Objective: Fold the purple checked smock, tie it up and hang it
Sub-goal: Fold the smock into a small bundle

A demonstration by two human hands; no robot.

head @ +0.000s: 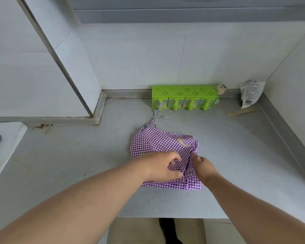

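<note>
Both hands, left hand [163, 166] and right hand [203, 167], pinched the part-folded smock [153, 141] mid-counter; ties [156, 118] lay loose, hanging undone.

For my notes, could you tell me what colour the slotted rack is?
Bright green rack, head view.

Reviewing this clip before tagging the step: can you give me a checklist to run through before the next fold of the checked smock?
1. Purple checked smock lies partly folded on the counter: ok.
2. Left hand grips the cloth: ok.
3. Right hand pinches the bunched edge: ok.
4. Tie string free: cannot tell; its end reaches the green rack.
5. Folds neat: not ok, the right side is bunched.
</note>
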